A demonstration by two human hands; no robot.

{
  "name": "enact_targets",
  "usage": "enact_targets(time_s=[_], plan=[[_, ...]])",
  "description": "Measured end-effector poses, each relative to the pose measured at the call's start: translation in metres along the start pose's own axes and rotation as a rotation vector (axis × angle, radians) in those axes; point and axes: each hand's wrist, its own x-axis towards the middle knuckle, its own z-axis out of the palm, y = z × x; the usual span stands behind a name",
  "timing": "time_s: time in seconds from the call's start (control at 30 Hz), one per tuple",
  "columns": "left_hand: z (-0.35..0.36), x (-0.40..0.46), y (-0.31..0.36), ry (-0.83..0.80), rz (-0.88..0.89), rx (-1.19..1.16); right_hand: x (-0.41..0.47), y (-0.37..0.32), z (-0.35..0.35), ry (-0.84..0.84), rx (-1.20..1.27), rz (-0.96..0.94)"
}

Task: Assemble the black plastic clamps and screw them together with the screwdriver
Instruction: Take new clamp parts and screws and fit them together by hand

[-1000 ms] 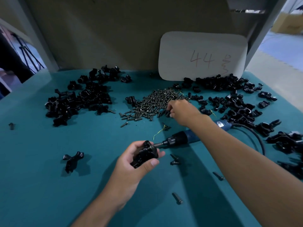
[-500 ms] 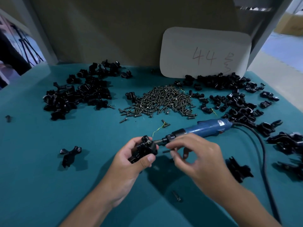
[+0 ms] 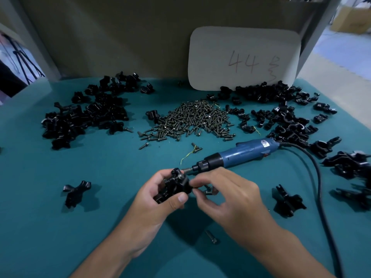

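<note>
Your worktop (image 3: 60, 227) is covered in teal matting and backed by a drab upright panel. A white card (image 3: 244, 58) marked "44" leans against that panel at far right.

Loose black clamp parts lie in two spreads: one heap at far left (image 3: 84, 115), a wider scatter at far right (image 3: 281, 115) running toward the right edge. A pile of dark screws (image 3: 192, 121) sits between them, with strays trailing out on its near-left side.

The blue electric screwdriver (image 3: 247, 152) lies on the worktop right of centre, bit pointing left and nearer, its black cable (image 3: 319, 189) looping off the near-right edge. Nobody holds it.

Your left hand (image 3: 154, 201) is curled around a black clamp (image 3: 174, 186) at centre, thumb pressed on its near face. The driver's bit tip lies just beside the clamp's far side; whether they touch cannot be told.

Your right hand (image 3: 226, 197) has its fingertips pinched at the clamp's right edge. A small dark screw (image 3: 208, 191) shows just behind those fingertips; whether it is in the pinch cannot be told.

A single clamp piece (image 3: 76, 192) lies well to the near left, another (image 3: 288, 200) to the near right. One loose screw (image 3: 210, 236) lies near, between your forearms
</note>
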Motion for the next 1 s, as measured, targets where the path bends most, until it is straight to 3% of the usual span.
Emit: enact_targets(time_s=[0.27,0.6,1.0], plan=[[0.0011,-0.0023,-0.0013,0.014,-0.037,0.030,-0.0010,-0.0033,0.0050,0.048,0.206,0.247],[-0.0040,0.0003,-0.0018,0.038,-0.026,0.073,-0.0031,0.0047,-0.0009,-0.122,0.155,0.173],[-0.0029,-0.0004,-0.0063,0.015,-0.045,0.145,-0.0036,0.0015,-0.0035,-0.331,0.004,0.223]])
